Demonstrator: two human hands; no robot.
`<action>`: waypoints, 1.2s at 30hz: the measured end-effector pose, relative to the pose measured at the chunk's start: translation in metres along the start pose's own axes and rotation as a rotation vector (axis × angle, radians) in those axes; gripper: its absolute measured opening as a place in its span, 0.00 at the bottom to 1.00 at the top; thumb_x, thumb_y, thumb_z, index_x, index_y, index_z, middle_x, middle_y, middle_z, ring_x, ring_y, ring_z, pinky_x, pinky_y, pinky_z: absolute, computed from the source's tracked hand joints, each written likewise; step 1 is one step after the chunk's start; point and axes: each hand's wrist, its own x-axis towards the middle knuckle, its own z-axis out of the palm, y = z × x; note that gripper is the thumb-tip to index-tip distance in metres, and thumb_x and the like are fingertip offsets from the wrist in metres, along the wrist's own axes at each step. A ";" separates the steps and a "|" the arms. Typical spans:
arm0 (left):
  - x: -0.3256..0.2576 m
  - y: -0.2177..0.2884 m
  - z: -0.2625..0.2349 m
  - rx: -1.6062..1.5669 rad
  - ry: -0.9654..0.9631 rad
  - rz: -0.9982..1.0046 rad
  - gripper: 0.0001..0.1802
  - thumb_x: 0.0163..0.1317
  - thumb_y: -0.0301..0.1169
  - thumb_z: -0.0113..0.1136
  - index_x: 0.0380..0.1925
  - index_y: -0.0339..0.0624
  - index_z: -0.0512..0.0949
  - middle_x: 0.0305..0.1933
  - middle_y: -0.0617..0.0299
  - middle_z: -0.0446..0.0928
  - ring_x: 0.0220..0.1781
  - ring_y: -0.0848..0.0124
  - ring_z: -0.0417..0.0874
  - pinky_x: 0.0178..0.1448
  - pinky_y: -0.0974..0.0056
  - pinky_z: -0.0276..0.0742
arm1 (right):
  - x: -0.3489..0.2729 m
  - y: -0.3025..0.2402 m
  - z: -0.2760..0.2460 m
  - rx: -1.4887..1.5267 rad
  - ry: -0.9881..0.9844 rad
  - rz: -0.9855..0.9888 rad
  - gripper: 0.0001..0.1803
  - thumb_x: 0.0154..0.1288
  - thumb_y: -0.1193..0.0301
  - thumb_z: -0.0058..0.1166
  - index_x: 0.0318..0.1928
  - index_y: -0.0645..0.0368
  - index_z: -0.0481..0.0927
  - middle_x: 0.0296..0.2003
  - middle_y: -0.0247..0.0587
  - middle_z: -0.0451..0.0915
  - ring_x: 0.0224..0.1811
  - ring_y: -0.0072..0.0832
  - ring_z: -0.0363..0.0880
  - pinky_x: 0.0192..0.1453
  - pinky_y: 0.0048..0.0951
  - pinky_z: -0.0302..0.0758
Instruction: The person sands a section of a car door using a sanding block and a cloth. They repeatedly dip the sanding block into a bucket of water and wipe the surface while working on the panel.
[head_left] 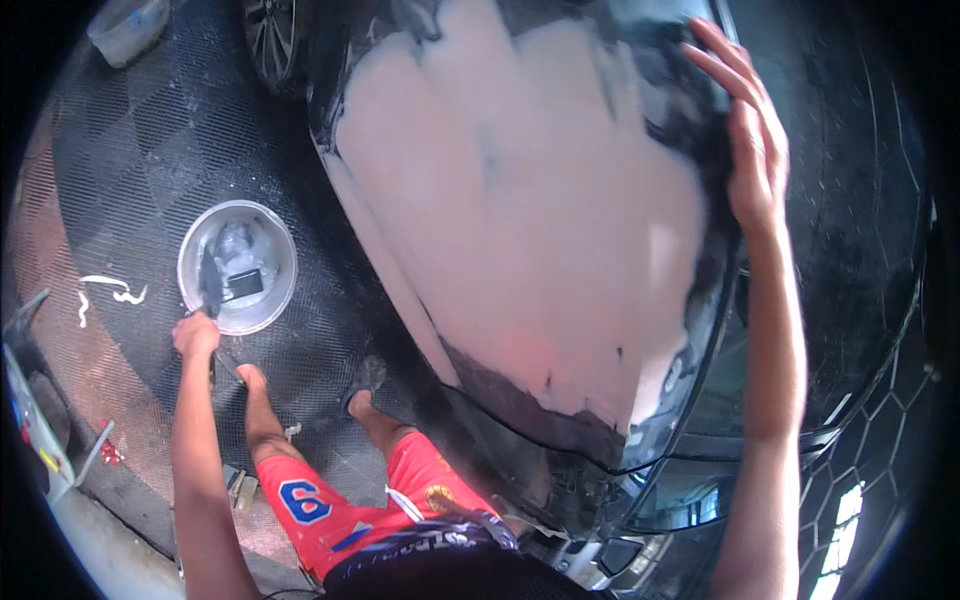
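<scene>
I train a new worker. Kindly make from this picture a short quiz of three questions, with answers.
1. True or false: the bare right hand is nearer to the large, pale-pink patch on the glossy black car than the bare left hand.
2. Where does the round, whitish plastic bucket stand? A) On the car; B) on the dark, patterned floor.
3. What shape is the black object lying inside the bucket?

Key: 1. True. 2. B. 3. Rectangular.

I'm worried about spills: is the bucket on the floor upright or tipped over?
Upright: the bucket stands on the floor, its round mouth facing up, a dark block lying inside.
</scene>
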 end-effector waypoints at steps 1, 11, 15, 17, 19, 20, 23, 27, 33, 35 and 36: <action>-0.015 0.004 -0.006 -0.011 0.073 0.008 0.28 0.74 0.49 0.57 0.63 0.39 0.81 0.58 0.42 0.85 0.67 0.49 0.84 0.70 0.45 0.76 | 0.006 -0.001 -0.001 0.029 -0.026 -0.088 0.32 0.83 0.44 0.37 0.69 0.48 0.82 0.77 0.46 0.70 0.82 0.42 0.63 0.86 0.51 0.56; -0.139 0.102 -0.092 -1.618 0.693 0.158 0.33 0.73 0.32 0.64 0.75 0.38 0.70 0.74 0.48 0.74 0.74 0.62 0.75 0.75 0.58 0.71 | 0.021 -0.024 0.006 0.220 0.193 -0.046 0.24 0.84 0.55 0.44 0.63 0.59 0.83 0.71 0.55 0.74 0.76 0.48 0.69 0.81 0.46 0.62; -0.333 0.215 -0.167 -1.945 0.583 0.348 0.33 0.71 0.31 0.67 0.75 0.39 0.71 0.71 0.49 0.77 0.68 0.63 0.79 0.72 0.58 0.74 | -0.006 -0.007 0.005 0.153 0.310 -0.081 0.21 0.82 0.59 0.49 0.62 0.59 0.81 0.71 0.57 0.73 0.76 0.52 0.68 0.79 0.45 0.66; -0.352 0.265 -0.172 -1.959 0.780 0.595 0.32 0.70 0.32 0.69 0.73 0.42 0.74 0.67 0.51 0.79 0.62 0.63 0.82 0.66 0.58 0.78 | -0.020 -0.009 0.009 0.102 0.321 -0.084 0.23 0.82 0.57 0.47 0.66 0.56 0.79 0.74 0.55 0.71 0.78 0.50 0.66 0.81 0.46 0.63; -0.375 0.303 -0.190 -1.805 0.995 0.653 0.32 0.69 0.32 0.71 0.73 0.45 0.75 0.61 0.53 0.81 0.56 0.65 0.84 0.62 0.59 0.79 | -0.034 -0.020 0.018 0.127 0.343 -0.042 0.27 0.84 0.50 0.42 0.71 0.49 0.78 0.78 0.49 0.67 0.82 0.45 0.63 0.85 0.47 0.58; -0.394 0.325 -0.201 -1.696 1.054 0.663 0.33 0.69 0.31 0.71 0.73 0.45 0.75 0.58 0.55 0.82 0.54 0.67 0.84 0.62 0.59 0.80 | -0.053 -0.021 0.017 0.011 0.384 -0.106 0.23 0.82 0.58 0.50 0.68 0.56 0.78 0.75 0.56 0.69 0.80 0.53 0.64 0.83 0.48 0.62; -0.398 0.363 -0.216 -1.553 1.278 0.586 0.31 0.66 0.37 0.72 0.70 0.55 0.79 0.49 0.50 0.78 0.54 0.50 0.81 0.63 0.49 0.78 | -0.073 -0.032 0.033 -0.023 0.363 -0.176 0.23 0.82 0.59 0.50 0.68 0.56 0.77 0.75 0.59 0.69 0.80 0.52 0.63 0.84 0.49 0.60; -0.407 0.396 -0.222 -1.540 1.317 0.534 0.29 0.69 0.40 0.70 0.70 0.57 0.79 0.50 0.49 0.76 0.56 0.50 0.78 0.65 0.49 0.76 | -0.078 -0.018 0.030 -0.018 0.397 -0.151 0.25 0.83 0.58 0.47 0.72 0.53 0.74 0.77 0.54 0.67 0.81 0.50 0.62 0.86 0.48 0.57; -0.416 0.398 -0.221 -1.534 1.396 0.417 0.26 0.72 0.38 0.67 0.68 0.48 0.81 0.45 0.49 0.79 0.52 0.55 0.79 0.63 0.53 0.76 | -0.082 -0.038 0.020 -0.006 0.391 -0.188 0.21 0.80 0.65 0.50 0.66 0.62 0.76 0.70 0.61 0.73 0.77 0.55 0.67 0.82 0.49 0.64; -0.436 0.399 -0.200 -1.529 1.433 0.452 0.25 0.71 0.35 0.68 0.66 0.44 0.81 0.45 0.50 0.79 0.51 0.56 0.78 0.61 0.54 0.76 | -0.078 -0.044 0.017 0.027 0.321 -0.156 0.24 0.82 0.65 0.48 0.70 0.64 0.72 0.72 0.62 0.71 0.78 0.54 0.66 0.83 0.49 0.61; -0.456 0.407 -0.187 -1.538 1.451 0.490 0.24 0.70 0.33 0.68 0.65 0.42 0.82 0.44 0.50 0.79 0.50 0.56 0.78 0.61 0.54 0.77 | -0.083 -0.035 0.018 0.011 0.316 -0.150 0.24 0.83 0.62 0.46 0.71 0.59 0.72 0.74 0.58 0.70 0.79 0.52 0.64 0.84 0.48 0.60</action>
